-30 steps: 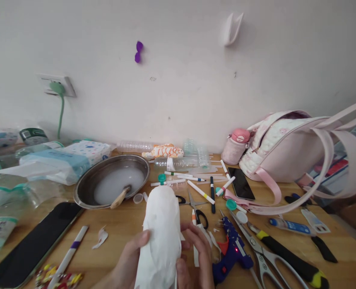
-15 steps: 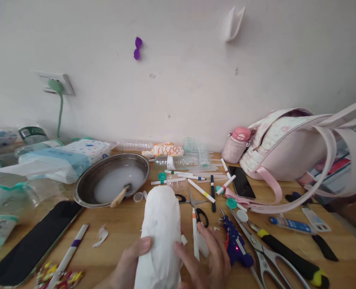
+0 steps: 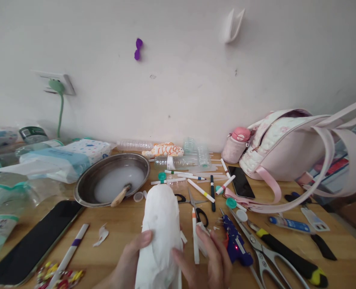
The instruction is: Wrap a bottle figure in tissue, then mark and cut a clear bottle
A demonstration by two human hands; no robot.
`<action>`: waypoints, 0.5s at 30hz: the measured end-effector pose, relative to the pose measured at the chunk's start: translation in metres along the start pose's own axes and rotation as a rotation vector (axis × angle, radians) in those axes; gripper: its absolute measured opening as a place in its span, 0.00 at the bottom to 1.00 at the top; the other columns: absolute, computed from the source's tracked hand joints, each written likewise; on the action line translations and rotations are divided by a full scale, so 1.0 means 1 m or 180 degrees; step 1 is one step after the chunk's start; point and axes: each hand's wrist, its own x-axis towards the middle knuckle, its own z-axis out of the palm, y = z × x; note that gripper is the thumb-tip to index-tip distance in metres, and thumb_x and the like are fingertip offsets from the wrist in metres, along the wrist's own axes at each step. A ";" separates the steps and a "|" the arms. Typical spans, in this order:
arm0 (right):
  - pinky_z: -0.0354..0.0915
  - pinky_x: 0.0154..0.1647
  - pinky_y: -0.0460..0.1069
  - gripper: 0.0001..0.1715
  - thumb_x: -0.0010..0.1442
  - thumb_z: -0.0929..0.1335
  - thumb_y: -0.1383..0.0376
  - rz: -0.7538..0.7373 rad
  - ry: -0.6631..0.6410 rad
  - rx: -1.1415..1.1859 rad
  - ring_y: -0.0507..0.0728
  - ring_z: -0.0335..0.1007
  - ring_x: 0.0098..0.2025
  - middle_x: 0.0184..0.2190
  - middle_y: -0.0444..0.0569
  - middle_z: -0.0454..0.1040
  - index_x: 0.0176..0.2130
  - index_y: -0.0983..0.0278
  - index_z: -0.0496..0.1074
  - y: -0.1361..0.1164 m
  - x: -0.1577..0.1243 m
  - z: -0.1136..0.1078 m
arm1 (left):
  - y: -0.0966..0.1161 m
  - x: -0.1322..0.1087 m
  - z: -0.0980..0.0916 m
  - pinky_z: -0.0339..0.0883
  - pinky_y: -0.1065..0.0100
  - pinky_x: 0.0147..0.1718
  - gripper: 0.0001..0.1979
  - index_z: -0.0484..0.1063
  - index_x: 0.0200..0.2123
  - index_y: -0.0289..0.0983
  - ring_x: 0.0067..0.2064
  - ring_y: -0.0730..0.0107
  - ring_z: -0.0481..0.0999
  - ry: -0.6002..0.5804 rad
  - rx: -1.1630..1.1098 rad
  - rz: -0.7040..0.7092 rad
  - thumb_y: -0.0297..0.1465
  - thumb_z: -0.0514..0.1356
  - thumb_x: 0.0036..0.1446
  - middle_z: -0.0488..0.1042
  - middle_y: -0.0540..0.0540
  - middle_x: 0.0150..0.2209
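Since the right hand (image 3: 207, 265) opened, one finger touching, the left hand (image 3: 130, 257) holds the white shape (image 3: 160, 224), likely steadying it.

And here's the left hand (image 3: 132, 257) gripping a smooth white, round-topped form (image 3: 160, 237), thumb on its face, with the right hand (image 3: 206, 263) laying a forefinger against its other side! Along the wooden table's (image 3: 112, 245) far edge lies an orange-and-white fish-shaped figure (image 3: 167, 150); toward the right edge, a blue plastic glue gun (image 3: 233, 239), red light glowing.
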 end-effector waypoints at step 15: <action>0.50 0.50 0.60 0.09 0.56 0.65 0.64 -0.0219 0.0391 0.0029 0.69 0.57 0.54 0.50 0.47 0.69 0.35 0.51 0.74 0.000 0.002 0.010 | -0.003 -0.001 0.005 0.72 0.51 0.40 0.33 0.73 0.53 0.37 0.47 0.37 0.78 0.0143 -0.0279 0.0053 0.39 0.67 0.41 0.82 0.37 0.41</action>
